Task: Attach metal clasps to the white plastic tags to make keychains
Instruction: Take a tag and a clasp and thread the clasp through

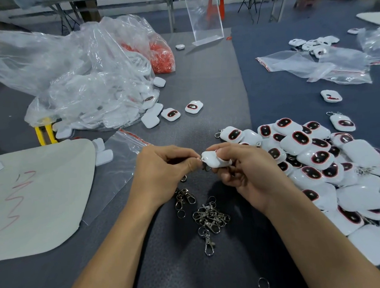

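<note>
The white tag (213, 159) lies back-up, long axis left to right, its left end toward your left hand (162, 173). Your right hand (247, 176) curls thumb and fingers round it, above the dark mat (203, 78). Your left fingertips pinch a metal clasp (206, 168) at that end; fingers hide most of it. Loose clasps (210, 217) lie just below.

held tag (213, 160): white
clasp pile (210, 217): silver
heaped tags (311, 158) right of clasp pile: white, black ovals rimmed red
sheet (34, 194) left of clasp pile: cream, red scribbles
mat (203, 78): dark grey
</note>
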Available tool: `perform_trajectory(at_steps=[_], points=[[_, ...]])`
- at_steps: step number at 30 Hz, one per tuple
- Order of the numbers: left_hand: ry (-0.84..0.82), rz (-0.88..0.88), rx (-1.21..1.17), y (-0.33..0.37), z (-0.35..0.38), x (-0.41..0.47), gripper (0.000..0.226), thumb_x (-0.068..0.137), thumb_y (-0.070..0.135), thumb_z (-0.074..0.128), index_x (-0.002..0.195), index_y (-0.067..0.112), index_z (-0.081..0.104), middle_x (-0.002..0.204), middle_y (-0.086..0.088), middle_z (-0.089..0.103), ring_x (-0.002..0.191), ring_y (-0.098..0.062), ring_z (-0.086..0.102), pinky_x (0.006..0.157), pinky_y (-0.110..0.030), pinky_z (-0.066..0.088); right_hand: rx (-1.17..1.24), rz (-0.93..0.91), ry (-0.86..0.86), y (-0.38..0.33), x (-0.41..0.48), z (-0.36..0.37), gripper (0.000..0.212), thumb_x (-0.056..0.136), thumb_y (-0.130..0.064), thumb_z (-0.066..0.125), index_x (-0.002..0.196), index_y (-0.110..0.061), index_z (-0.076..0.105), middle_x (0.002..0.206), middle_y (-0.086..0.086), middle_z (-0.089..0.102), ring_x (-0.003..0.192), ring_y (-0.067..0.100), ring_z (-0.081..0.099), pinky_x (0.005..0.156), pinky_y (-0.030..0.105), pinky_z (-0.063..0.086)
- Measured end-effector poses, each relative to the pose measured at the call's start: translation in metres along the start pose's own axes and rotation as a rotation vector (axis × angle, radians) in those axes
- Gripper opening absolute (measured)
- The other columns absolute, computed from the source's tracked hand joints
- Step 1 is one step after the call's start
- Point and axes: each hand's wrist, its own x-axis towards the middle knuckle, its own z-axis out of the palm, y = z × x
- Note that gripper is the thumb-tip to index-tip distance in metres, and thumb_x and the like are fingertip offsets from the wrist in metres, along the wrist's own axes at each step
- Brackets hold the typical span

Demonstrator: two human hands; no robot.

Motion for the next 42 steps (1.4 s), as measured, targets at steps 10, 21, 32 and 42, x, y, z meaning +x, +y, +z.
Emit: perform_trajectory(at_steps=[10,21,32,42], points=[[-0.099,-0.07,0.254,0.002,-0.002,-0.002,0.022,0.074,0.016,0.087,0.072,0.036,0.077,0.063,0.01,0.066,0.059,-0.006,0.055,0.061,-0.032,0.043,-0.12,-0.147,0.072,0.003,-0.001,0.002,0.02,0.09,0.004,0.058,0.088,-0.007,0.074,0.065,0.013,0.068,0.04,0.015,0.047,0.036,0.02,0.027],[-0.02,-0.1,-0.092,0.002,0.005,-0.001,0.023,0.077,0.003,0.082,0.072,0.025,0.08,0.068,0.005,0.073,0.059,-0.003,0.06,0.057,-0.016,0.047,0.203,-0.023,0.044,-0.001,-0.005,0.012,0.019,0.096,0.002,0.049,0.103,0.0,0.068,0.067,0.012,0.066,0.045,0.013,0.051,0.037,0.019,0.032],[-0.065,0.106,0.236,0.002,0.003,-0.002,0.018,0.077,0.011,0.085,0.082,0.028,0.082,0.068,0.007,0.068,0.061,-0.004,0.06,0.059,-0.026,0.047,-0.076,-0.388,0.254,0.009,-0.012,0.018,0.016,0.083,-0.004,0.068,0.085,-0.017,0.077,0.064,0.006,0.069,0.042,0.014,0.052,0.04,0.022,0.037],[0.053,0.042,0.226,0.0,0.006,-0.003,0.013,0.076,0.014,0.084,0.079,0.026,0.081,0.07,0.007,0.07,0.063,-0.01,0.061,0.06,-0.03,0.049,0.076,-0.284,0.236,0.01,-0.009,0.026,0.015,0.086,-0.005,0.065,0.089,-0.013,0.077,0.065,0.01,0.069,0.043,0.015,0.053,0.039,0.022,0.035]])
